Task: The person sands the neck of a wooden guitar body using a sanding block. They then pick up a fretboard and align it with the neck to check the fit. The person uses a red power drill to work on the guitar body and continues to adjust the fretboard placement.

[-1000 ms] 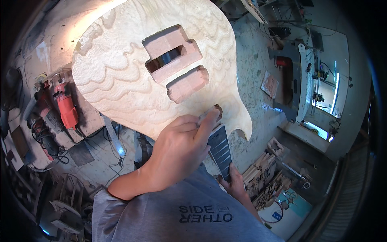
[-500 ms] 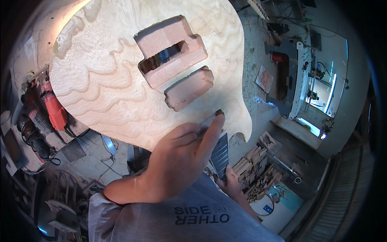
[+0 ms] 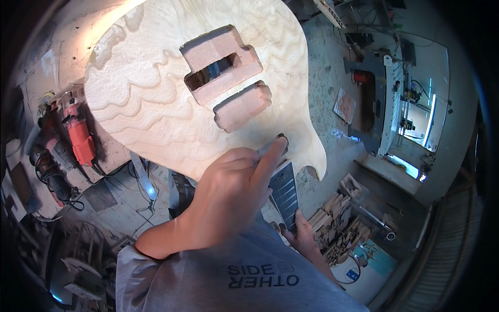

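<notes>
A pale, wavy-grained guitar body fills the upper middle, with a large stepped cavity and a smaller routed pocket. Its neck, with a dark slotted fingerboard, runs down toward me. My left hand lies across the body's lower edge beside the neck, back upward, index finger stretched out and the others curled. Under that fingertip is a small dark-ended piece, pressed against the wood; its kind is unclear. My right hand is closed around the neck lower down, its fingers partly hidden.
A red power tool and a dark corded tool lie on the left. Wood offcuts are piled at the lower right. Farther right stands a machine frame. A cable trails over the floor.
The body appears turned slightly, its left edge farther right in the picture. More of the slotted fingerboard shows. My left fingertip has shifted slightly up; the right hand keeps its hold.
</notes>
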`<state>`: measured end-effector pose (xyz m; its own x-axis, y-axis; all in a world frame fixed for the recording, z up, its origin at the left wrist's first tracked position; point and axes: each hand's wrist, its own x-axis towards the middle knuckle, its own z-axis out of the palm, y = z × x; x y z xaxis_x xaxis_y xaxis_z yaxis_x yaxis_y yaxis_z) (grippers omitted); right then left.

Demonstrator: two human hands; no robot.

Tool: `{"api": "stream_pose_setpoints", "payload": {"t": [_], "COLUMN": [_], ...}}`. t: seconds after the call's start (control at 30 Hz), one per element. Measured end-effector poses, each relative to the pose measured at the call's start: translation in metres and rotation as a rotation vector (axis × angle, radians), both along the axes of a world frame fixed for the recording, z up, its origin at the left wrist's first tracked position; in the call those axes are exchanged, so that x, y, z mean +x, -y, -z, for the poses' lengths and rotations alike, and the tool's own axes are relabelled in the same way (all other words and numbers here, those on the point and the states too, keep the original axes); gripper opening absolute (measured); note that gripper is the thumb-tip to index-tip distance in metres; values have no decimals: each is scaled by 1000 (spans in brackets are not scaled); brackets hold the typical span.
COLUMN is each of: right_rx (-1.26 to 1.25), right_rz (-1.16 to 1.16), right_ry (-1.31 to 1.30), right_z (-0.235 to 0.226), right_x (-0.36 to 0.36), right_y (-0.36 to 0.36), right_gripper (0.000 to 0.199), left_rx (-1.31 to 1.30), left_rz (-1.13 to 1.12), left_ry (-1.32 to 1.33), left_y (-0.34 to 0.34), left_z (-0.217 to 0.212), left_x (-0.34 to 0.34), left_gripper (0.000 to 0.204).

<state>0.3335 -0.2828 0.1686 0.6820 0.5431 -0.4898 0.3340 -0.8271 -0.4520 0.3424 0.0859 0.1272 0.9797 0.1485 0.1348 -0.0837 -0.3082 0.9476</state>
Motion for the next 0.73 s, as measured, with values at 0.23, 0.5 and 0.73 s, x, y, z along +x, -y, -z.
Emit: {"api": "stream_pose_setpoints", "payload": {"t": [0.23,0.5,0.73], "right_rx": [-76,33,-31], "right_rz": [31,4,56], "right_ry": [59,152,118], "right_z": [-2,2,-18], "right_x": [-7,-10,-8], "right_y": [-5,-1,-13], "right_gripper": [87,91,95], "left_rx": [41,-74,-303], "left_rz": [73,65,-531], "left_ry": [-117,27,206], "left_y": [-7,-12,-24], "left_z": [-10,-10,4], "left_x": [-1,-19,-69], "left_gripper": [77,50,32]}}
